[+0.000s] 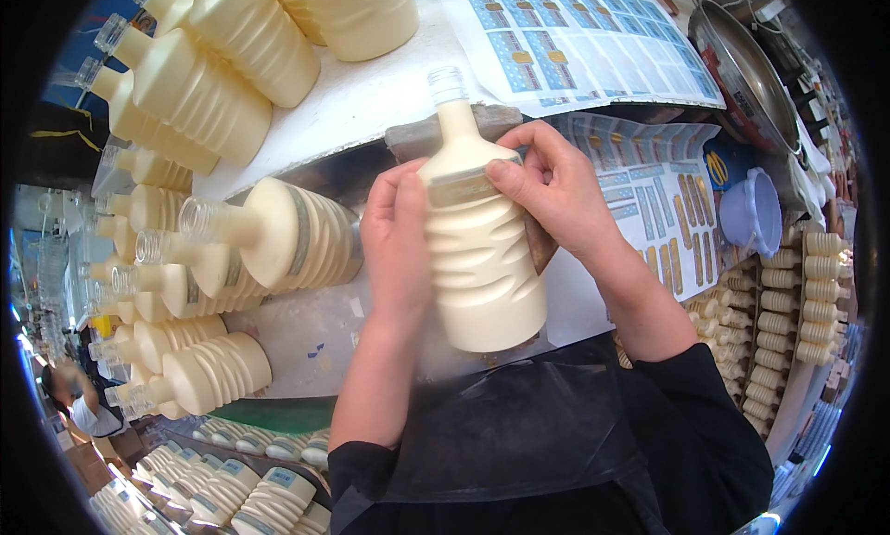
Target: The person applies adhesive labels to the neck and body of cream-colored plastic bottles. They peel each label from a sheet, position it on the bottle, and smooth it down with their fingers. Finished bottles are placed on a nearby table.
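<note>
A cream bottle [487,285] with a wavy, ribbed body and a transparent threaded neck lies tilted before me, its neck pointing away. Its shoulder rests at a grey block [413,143] on the bench. Across the upper body runs a narrow grey-gold label strip [464,178]. My left hand [397,234] is closed against the bottle's left side, fingers curled at the strip's left end. From the right, my right hand [556,178] grips the shoulder, its thumb pressing the strip's right end. The fingertips under the bottle are hidden.
Several cream bottles [297,234] lie at my left, more [199,95] stand on the white upper surface. Label sheets [575,53] lie ahead, others [649,197] at the right. Beyond are a metal pan [746,71] and a lavender bucket [751,210]. Bottle rows [774,340] fill the lower right.
</note>
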Available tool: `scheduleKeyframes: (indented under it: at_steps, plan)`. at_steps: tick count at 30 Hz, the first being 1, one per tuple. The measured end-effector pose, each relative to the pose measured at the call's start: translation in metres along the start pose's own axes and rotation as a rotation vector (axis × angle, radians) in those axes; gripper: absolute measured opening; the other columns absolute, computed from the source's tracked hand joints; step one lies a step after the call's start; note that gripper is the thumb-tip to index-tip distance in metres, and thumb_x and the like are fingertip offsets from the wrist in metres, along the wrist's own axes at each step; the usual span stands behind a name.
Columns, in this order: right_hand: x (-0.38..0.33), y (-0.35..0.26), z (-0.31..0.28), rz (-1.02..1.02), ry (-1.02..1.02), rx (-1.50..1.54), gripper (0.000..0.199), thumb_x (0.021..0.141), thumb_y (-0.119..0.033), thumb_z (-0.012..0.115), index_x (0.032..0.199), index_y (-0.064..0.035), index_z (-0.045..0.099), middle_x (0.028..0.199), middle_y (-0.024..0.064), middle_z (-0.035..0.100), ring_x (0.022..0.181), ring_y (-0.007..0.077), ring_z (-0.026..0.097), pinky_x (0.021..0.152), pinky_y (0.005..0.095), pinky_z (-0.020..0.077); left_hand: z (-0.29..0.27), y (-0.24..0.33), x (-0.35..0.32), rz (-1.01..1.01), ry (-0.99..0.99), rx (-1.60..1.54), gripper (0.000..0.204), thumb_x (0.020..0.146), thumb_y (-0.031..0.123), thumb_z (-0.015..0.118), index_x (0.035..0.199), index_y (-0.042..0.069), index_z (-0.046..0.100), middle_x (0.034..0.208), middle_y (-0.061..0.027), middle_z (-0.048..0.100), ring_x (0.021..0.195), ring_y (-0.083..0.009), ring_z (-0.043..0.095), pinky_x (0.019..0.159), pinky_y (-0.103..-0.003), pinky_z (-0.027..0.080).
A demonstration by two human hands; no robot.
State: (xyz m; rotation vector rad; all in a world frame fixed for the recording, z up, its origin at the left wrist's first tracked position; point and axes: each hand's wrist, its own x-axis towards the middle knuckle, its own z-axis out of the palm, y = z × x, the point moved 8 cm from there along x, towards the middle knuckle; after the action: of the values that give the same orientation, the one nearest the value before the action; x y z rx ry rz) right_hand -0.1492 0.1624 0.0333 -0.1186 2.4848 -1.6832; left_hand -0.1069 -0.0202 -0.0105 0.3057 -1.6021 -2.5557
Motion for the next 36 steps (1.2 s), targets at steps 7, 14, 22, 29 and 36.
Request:
scheduleKeyframes:
  at_steps: [7, 14, 22, 29, 36]
  plan:
    - [0.001, 0.003, -0.001, 0.011, 0.018, 0.022, 0.044, 0.084, -0.038, 0.080, 0.106, -0.0018, 0.067, 0.070, -0.0036, 0.047, 0.065, 0.0066, 0.044, 0.059, 0.0263, 0.0377, 0.004, 0.007, -0.006, 0.071, 0.027, 0.145, 0.033, 0.107, 0.022, 0.058, 0.132, 0.001, 0.055, 0.127, -0.0102, 0.059, 0.116, -0.0157, 0.057, 0.103, -0.033, 0.046]
    - [0.000, 0.002, 0.000, -0.004, -0.024, 0.004, 0.031, 0.093, -0.027, 0.076, 0.110, -0.0028, 0.065, 0.075, -0.0066, 0.053, 0.071, 0.0013, 0.046, 0.064, 0.0202, 0.0371, -0.003, -0.002, -0.005, 0.003, 0.000, 0.020, 0.029, 0.110, 0.022, 0.052, 0.130, 0.002, 0.056, 0.121, -0.0075, 0.062, 0.110, -0.0131, 0.060, 0.099, -0.031, 0.050]
    - [0.003, 0.006, -0.001, -0.030, 0.004, 0.053, 0.042, 0.087, -0.035, 0.079, 0.108, -0.0007, 0.067, 0.070, -0.0057, 0.046, 0.065, 0.0034, 0.041, 0.059, 0.0238, 0.0348, -0.005, 0.001, -0.004, 0.020, 0.002, 0.057, 0.037, 0.113, 0.034, 0.044, 0.130, 0.003, 0.055, 0.117, -0.0067, 0.062, 0.106, -0.0127, 0.060, 0.095, -0.031, 0.051]
    - [0.002, 0.010, -0.001, -0.030, 0.010, 0.075, 0.040, 0.087, -0.034, 0.079, 0.108, -0.0013, 0.067, 0.069, -0.0060, 0.046, 0.065, 0.0033, 0.042, 0.059, 0.0235, 0.0355, 0.005, -0.003, -0.002, 0.015, -0.033, 0.143, 0.037, 0.107, 0.034, 0.058, 0.125, 0.002, 0.056, 0.121, -0.0099, 0.058, 0.111, -0.0161, 0.055, 0.101, -0.033, 0.046]
    - [0.000, 0.003, 0.000, -0.019, 0.014, 0.057, 0.039, 0.087, -0.035, 0.079, 0.105, -0.0031, 0.067, 0.069, -0.0054, 0.048, 0.065, 0.0040, 0.044, 0.059, 0.0245, 0.0372, 0.002, 0.000, -0.001, -0.011, -0.006, 0.147, 0.037, 0.107, 0.035, 0.055, 0.124, 0.002, 0.056, 0.119, -0.0094, 0.058, 0.110, -0.0161, 0.055, 0.101, -0.033, 0.045]
